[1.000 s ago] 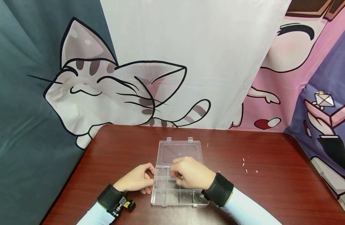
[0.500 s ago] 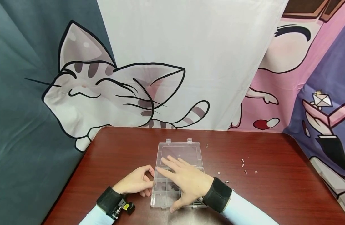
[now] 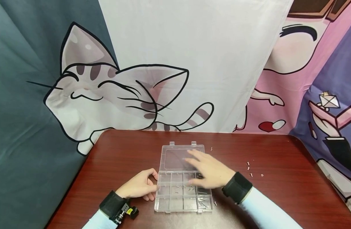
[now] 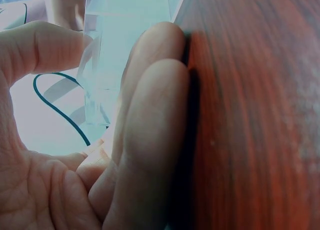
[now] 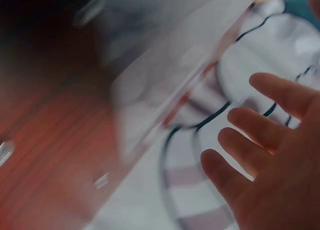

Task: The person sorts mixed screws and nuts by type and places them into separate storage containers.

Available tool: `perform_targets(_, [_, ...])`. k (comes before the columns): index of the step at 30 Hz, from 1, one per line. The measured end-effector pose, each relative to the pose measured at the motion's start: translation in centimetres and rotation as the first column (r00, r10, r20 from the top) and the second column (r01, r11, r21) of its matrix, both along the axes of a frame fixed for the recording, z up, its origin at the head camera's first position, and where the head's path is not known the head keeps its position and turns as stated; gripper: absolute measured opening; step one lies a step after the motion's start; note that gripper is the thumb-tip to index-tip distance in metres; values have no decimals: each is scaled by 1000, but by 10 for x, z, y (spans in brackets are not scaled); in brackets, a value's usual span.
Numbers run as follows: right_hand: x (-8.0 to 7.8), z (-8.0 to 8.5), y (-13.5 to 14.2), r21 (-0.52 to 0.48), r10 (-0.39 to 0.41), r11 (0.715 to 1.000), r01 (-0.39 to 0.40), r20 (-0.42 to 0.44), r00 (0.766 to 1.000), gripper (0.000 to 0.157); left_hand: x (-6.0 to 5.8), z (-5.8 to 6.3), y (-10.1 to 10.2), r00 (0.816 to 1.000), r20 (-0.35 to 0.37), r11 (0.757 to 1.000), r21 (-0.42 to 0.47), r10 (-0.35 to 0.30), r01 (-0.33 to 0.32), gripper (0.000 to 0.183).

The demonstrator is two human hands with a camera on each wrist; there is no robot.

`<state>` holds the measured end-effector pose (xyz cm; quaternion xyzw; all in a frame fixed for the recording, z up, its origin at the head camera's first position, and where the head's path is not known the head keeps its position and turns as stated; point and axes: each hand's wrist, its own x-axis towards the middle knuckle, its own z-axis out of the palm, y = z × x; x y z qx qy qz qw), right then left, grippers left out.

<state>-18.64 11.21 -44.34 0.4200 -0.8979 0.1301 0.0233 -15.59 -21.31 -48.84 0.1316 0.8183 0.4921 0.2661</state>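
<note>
A clear plastic compartment box (image 3: 176, 203) lies on the table with its lid (image 3: 175, 156) folded back away from me. Small screws (image 3: 189, 188) lie in its middle compartments, and longer screws (image 3: 202, 202) fill the near right one. At the left edge, my left hand (image 3: 139, 186) holds the box by its side; in the left wrist view its thumb (image 4: 60, 48) meets the clear wall and two fingers lie low along the tabletop. Over the box's right side hovers my right hand (image 3: 211, 170), fingers spread and nothing in them, hiding some compartments.
Loose screws (image 3: 248, 163) and a small ring-shaped piece (image 3: 262, 175) lie on the brown table (image 3: 278, 197) to the right. One screw (image 3: 215, 203) is beside the box's near right corner, another (image 3: 211, 149) by the lid. A printed cloth (image 3: 207, 47) hangs behind.
My right hand was bent down into the box, then spread its fingers and moved right, uncovering the middle compartments. The left hand has stayed at the box's edge.
</note>
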Motion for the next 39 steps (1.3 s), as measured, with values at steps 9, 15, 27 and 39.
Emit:
perform_targets(9, [-61, -31, 68, -121, -154, 982, 148, -41, 987, 43, 0, 1, -1, 1000, 11, 1000, 13, -6, 6, 37])
perform_targets(15, [-84, -48, 90, -117, -159, 982, 148, -86, 984, 26, 0, 3, -1, 1000, 10, 1000, 4, 1, -1, 37])
perform_targets(27, [-100, -51, 76, -93, -92, 993, 74, -211, 973, 21, 1, 2, 0, 1000, 15, 1000, 17, 0, 0, 37])
perform_targets(39, [-96, -45, 64, 18, -57, 998, 64, -280, 958, 22, 0, 1, -1, 1000, 14, 1000, 12, 4, -4, 35])
